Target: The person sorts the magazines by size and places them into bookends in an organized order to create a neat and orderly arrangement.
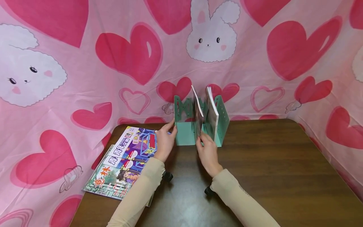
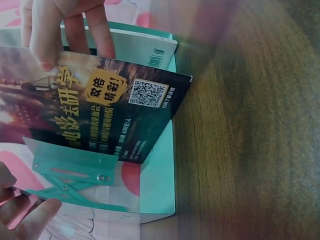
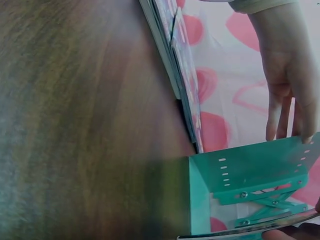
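A green expandable bookend point(image 1: 185, 134) with a criss-cross back stands near the table's far edge. My left hand point(image 1: 165, 141) pinches the upright left plate of it, thumb on one face and fingers on the other in the left wrist view. With my right hand point(image 1: 209, 154) I grip a thin magazine point(image 2: 125, 107) by its edge, the thumb on its dark printed cover. This magazine stands on edge inside the bookend, leaning slightly. To its right, a thicker magazine point(image 1: 212, 113) is upright near the right plate, partly hidden in the left wrist view.
Several magazines point(image 1: 124, 157) lie overlapped on the left of the brown table point(image 1: 269, 176), beneath my left forearm in the head view. A pink cloth point(image 1: 252, 60) with hearts and rabbits hangs behind and around the table.
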`<state>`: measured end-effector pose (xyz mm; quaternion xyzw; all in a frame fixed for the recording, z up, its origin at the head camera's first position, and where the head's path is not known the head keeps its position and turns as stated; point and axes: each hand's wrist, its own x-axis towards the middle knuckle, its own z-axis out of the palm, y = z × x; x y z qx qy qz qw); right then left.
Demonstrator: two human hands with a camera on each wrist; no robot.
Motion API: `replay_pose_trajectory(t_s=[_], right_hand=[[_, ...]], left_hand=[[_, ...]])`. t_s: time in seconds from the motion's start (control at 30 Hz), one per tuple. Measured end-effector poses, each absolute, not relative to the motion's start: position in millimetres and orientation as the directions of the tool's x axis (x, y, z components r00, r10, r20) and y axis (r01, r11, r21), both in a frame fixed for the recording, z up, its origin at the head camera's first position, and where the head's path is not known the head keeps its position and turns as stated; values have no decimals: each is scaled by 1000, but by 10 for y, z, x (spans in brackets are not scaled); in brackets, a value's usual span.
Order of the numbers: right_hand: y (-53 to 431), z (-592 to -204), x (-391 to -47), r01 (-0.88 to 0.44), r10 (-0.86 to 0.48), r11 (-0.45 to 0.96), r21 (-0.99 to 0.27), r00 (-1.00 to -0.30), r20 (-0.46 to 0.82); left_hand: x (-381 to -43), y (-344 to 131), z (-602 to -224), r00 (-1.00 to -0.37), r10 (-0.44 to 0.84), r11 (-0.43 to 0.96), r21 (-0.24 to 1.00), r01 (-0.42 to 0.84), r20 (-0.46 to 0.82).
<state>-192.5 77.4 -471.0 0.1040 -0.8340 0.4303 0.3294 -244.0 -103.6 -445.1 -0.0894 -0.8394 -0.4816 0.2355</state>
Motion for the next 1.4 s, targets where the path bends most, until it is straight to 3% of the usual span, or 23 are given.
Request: replay_pose_trajectory(t_s=[0.8,1.13,1.4], right_hand=[[766,-4669,-1928,-421,61,654,-629,-799,598],[780,-4655,-1937,-359,64,634,-685,-858,510],[818,-4653,-1894,-373,44,648,-664,-852,522]], left_hand=[[-2436,-1032,-4465,-864,-73,514,761,395,498],[-2417,-1048,-4448,-880,-72,501,780,375,470],[-2418,-1052,-4430,-876,-56,512,768,386,478]])
